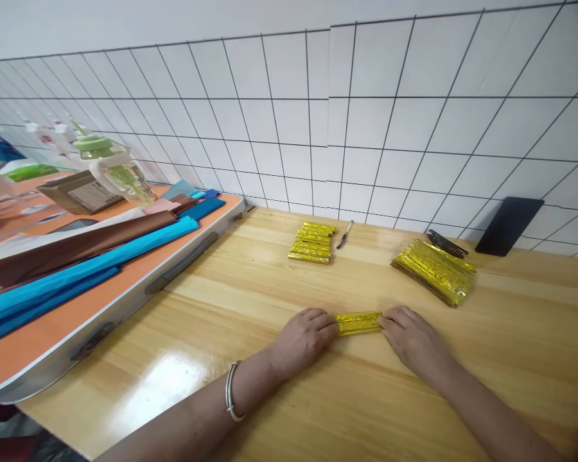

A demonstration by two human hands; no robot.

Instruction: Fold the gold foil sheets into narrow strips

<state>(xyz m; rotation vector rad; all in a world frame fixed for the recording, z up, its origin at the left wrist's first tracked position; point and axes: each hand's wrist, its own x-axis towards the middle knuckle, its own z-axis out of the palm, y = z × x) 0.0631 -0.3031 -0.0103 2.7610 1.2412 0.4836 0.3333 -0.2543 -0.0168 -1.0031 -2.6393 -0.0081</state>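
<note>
A narrow folded strip of shiny gold foil (358,323) lies low over the wooden table between my two hands. My left hand (308,337), a bangle on its wrist, has its fingers closed on the strip's left end. At the right end, the fingers of my right hand (408,333) pinch the foil. Farther back, several narrow gold foil strips (313,242) lie in an overlapping row. To the right sits a stack of wider, flat gold foil sheets (435,272). The foil under my fingers is hidden.
A pen (345,235) lies beside the row of strips. Behind the stack are a black slotted object (447,244) and a dark phone-like slab (509,226) leaning on the tiled wall (289,122). At left, an orange-topped table (125,301) holds blue and brown rolls, a box and a green-lidded bottle (96,147).
</note>
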